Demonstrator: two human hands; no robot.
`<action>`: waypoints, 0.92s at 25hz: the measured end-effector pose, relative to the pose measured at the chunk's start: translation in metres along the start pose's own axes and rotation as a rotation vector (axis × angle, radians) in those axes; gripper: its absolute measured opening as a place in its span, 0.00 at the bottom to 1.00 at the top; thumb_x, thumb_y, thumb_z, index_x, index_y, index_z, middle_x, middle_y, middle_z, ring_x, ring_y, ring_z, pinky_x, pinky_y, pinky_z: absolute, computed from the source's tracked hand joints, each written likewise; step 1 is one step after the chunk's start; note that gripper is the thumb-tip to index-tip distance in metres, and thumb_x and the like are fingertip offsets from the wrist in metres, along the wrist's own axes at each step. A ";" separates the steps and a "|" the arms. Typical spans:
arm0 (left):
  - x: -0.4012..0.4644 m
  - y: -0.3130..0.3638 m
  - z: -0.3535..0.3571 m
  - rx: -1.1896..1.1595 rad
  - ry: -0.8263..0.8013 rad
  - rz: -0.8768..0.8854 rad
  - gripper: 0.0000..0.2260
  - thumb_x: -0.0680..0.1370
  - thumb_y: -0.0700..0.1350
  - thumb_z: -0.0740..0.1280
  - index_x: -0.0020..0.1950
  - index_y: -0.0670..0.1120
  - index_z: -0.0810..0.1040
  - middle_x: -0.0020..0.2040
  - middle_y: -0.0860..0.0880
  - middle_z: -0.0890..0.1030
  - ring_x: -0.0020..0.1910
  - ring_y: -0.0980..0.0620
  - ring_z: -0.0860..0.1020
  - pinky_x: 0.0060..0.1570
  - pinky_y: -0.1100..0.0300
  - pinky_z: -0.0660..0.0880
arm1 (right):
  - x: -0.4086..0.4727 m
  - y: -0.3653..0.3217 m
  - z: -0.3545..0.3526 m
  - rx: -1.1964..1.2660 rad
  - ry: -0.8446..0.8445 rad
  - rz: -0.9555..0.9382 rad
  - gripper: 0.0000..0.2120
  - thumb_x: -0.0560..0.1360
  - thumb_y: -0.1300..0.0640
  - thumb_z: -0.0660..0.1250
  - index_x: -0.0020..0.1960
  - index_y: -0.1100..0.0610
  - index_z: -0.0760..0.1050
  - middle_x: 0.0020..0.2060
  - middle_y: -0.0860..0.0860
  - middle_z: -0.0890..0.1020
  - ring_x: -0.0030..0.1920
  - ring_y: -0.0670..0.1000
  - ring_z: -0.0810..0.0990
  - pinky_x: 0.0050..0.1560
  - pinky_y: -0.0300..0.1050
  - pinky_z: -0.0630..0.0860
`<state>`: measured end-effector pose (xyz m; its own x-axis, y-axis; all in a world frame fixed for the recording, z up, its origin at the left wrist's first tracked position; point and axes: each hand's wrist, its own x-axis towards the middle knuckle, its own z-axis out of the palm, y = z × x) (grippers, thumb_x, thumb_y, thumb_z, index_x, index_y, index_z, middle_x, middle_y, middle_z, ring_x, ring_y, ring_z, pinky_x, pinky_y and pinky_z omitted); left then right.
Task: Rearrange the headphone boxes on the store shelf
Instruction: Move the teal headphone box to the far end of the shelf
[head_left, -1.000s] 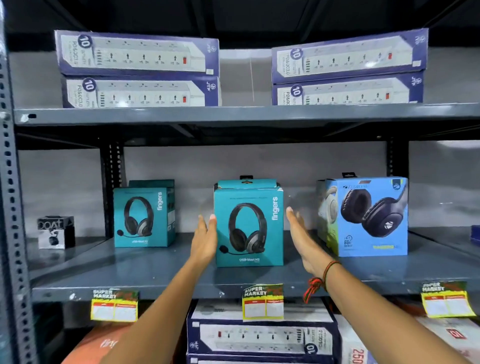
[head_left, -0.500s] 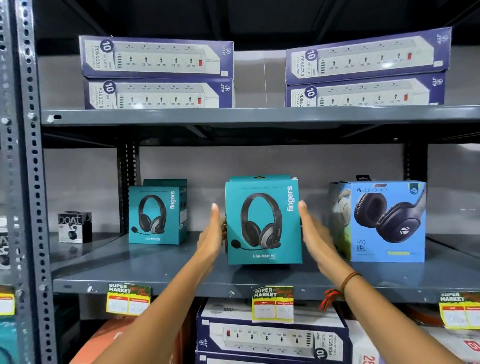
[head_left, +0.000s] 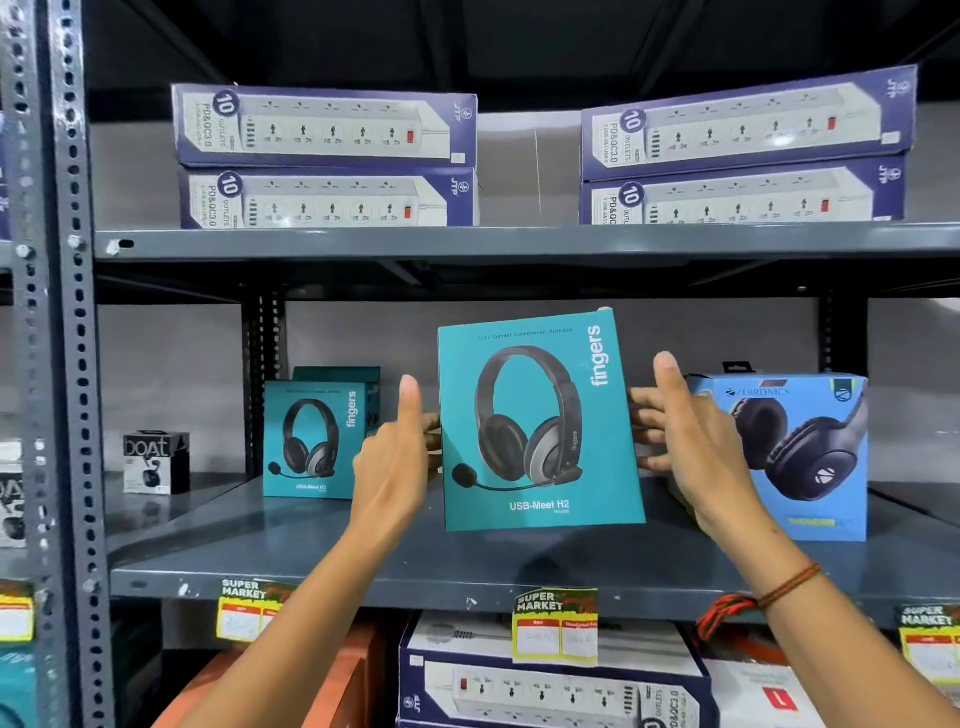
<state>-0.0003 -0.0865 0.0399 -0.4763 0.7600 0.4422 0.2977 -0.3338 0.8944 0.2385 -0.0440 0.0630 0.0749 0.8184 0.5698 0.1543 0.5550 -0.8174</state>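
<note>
A teal "fingers" headphone box (head_left: 540, 421) hangs lifted above the grey middle shelf (head_left: 363, 571), tilted slightly. My left hand (head_left: 397, 452) grips its left side with the thumb up, and my right hand (head_left: 691, 441) grips its right side, fingers behind the box. A second teal "fingers" box (head_left: 311, 441) stands upright at the shelf's back left. A blue Zebronics headphone box (head_left: 795, 457) stands on the shelf to the right, just behind my right hand.
A small black boAt box (head_left: 155, 461) sits on the adjoining shelf at left. Purple power-strip boxes (head_left: 327, 156) are stacked on the upper shelf and below. A perforated steel upright (head_left: 72, 364) runs down the left. Price tags (head_left: 556, 626) hang on the shelf edge.
Both hands closed on the middle teal box and lifted it off the shelf toward me. The view has shifted, moving everything to the right in frame.
</note>
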 end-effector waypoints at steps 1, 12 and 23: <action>0.002 -0.005 -0.003 -0.006 0.007 0.001 0.30 0.64 0.85 0.43 0.26 0.75 0.80 0.47 0.47 0.88 0.58 0.39 0.84 0.70 0.37 0.75 | -0.001 0.003 0.004 -0.007 -0.016 -0.008 0.28 0.70 0.24 0.50 0.42 0.41 0.80 0.48 0.49 0.86 0.49 0.52 0.85 0.49 0.58 0.83; 0.064 -0.076 -0.102 -0.042 0.263 -0.089 0.27 0.61 0.88 0.45 0.36 0.80 0.79 0.64 0.46 0.84 0.72 0.39 0.77 0.76 0.34 0.68 | 0.001 0.022 0.157 0.239 -0.601 0.076 0.23 0.70 0.32 0.58 0.63 0.36 0.70 0.56 0.33 0.77 0.53 0.32 0.74 0.64 0.50 0.74; 0.123 -0.126 -0.165 0.082 0.472 -0.317 0.37 0.82 0.70 0.45 0.81 0.48 0.70 0.80 0.37 0.71 0.79 0.33 0.68 0.79 0.35 0.61 | 0.015 0.046 0.308 0.241 -0.855 0.259 0.40 0.74 0.33 0.62 0.79 0.43 0.50 0.76 0.43 0.64 0.69 0.46 0.69 0.73 0.54 0.66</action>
<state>-0.2331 -0.0431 -0.0077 -0.8647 0.4786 0.1527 0.1348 -0.0718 0.9883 -0.0564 0.0399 0.0084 -0.6893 0.6994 0.1889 0.0175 0.2768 -0.9608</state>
